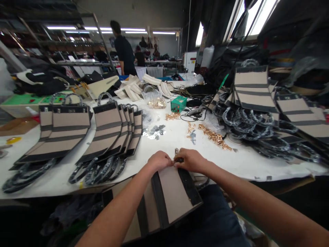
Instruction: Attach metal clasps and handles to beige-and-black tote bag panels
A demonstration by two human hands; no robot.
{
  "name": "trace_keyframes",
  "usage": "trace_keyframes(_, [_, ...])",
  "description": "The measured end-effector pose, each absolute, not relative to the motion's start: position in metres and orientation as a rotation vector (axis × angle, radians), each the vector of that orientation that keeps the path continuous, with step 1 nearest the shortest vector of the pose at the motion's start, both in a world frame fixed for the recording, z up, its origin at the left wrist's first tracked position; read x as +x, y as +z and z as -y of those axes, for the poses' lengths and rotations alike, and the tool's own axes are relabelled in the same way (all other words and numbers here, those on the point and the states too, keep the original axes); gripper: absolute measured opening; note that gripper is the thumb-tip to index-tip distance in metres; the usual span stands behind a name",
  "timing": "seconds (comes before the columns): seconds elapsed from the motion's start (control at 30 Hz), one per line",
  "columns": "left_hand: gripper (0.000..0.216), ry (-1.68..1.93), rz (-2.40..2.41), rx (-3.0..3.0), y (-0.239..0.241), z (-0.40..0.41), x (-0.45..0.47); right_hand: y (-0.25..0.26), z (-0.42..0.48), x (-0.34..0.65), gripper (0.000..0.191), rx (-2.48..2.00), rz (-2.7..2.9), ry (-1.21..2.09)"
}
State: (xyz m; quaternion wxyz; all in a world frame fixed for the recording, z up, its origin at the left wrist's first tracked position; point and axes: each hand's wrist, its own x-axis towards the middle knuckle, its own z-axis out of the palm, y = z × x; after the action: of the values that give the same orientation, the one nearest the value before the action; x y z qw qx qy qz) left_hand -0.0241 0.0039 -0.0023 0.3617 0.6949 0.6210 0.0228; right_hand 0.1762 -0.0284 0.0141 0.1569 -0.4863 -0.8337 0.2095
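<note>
A beige bag panel with dark bands lies slanted across my lap, against the table's front edge. At its upper end my left hand is closed, fingertips pinched together on something too small to make out. Touching or nearly touching those fingertips, my right hand is closed round the panel's dark top edge. A small silver metal piece sticks up just beyond the right fingers; its lower part is hidden. Part of a handle curves out below my right wrist.
Similar panels with plastic-wrapped handles stand in rows at left and pile up at right. Gold-coloured metal pieces and silver plates lie scattered ahead. Behind them sit a green box and a corded tool. A person stands far back.
</note>
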Motion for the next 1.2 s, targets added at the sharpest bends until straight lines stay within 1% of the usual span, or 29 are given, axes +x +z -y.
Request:
trace_keyframes(0.1, [0.024, 0.111, -1.672, 1.823, 0.006, 0.011, -0.023, 0.001, 0.033, 0.178, 0.025, -1.470, 2.449, 0.541])
trace_keyframes(0.2, [0.029, 0.330, -1.758, 1.987, 0.006, 0.042, -0.022, -0.004, 0.033, 0.179, 0.025, -1.500, 2.449, 0.523])
trace_keyframes(0.27, [0.028, 0.572, -1.686, 2.256, -0.003, 0.067, -0.023, -0.004, 0.032, 0.179, 0.026, -1.497, 2.446, 0.538])
trace_keyframes(0.33, [0.033, 0.679, -1.517, 2.477, -0.017, 0.090, -0.027, -0.003, 0.029, 0.179, 0.027, -1.475, 2.446, 0.559])
trace_keyframes(0.43, [0.046, 0.649, -1.385, 2.608, -0.041, 0.110, -0.033, -0.001, 0.023, 0.179, 0.028, -1.424, 2.444, 0.634])
trace_keyframes(0.53, [0.052, 0.617, -1.381, 2.642, -0.054, 0.112, -0.036, 0.000, 0.010, 0.186, 0.030, -1.397, 2.368, 0.713])
trace_keyframes(0.6, [0.052, 0.609, -1.384, 2.645, -0.056, 0.110, -0.035, 0.001, -0.002, 0.200, 0.031, -1.541, 2.207, 0.673])
trace_keyframes(0.73, [0.054, 0.590, -1.388, 2.629, -0.053, 0.108, -0.035, 0.006, -0.031, 0.235, 0.030, -1.884, 1.933, 0.495])
trace_keyframes(0.87, [0.061, 0.503, -1.350, 2.614, -0.050, 0.110, -0.036, 0.010, -0.056, 0.229, 0.027, -1.901, 1.980, 0.482])
trace_keyframes(0.93, [0.072, 0.428, -1.332, 2.567, -0.048, 0.113, -0.036, 0.010, -0.070, 0.202, 0.030, -1.859, 2.044, 0.515])
trace_keyframes(1.07, [0.120, 0.213, -1.340, 2.397, -0.036, 0.116, -0.035, 0.009, -0.102, 0.136, 0.042, -1.779, 2.169, 0.560])
trace_keyframes(1.1, [0.129, 0.173, -1.337, 2.357, -0.032, 0.116, -0.035, 0.008, -0.109, 0.123, 0.044, -1.773, 2.193, 0.560])
trace_keyframes(1.13, [0.133, 0.143, -1.319, 2.326, -0.028, 0.115, -0.036, 0.007, -0.116, 0.112, 0.044, -1.774, 2.211, 0.558])
trace_keyframes(1.17, [0.133, 0.115, -1.284, 2.305, -0.024, 0.114, -0.036, 0.006, -0.122, 0.103, 0.043, -1.782, 2.226, 0.556])
trace_keyframes(1.2, [0.127, 0.085, -1.237, 2.293, -0.022, 0.113, -0.036, 0.005, -0.127, 0.096, 0.041, -1.793, 2.238, 0.554])
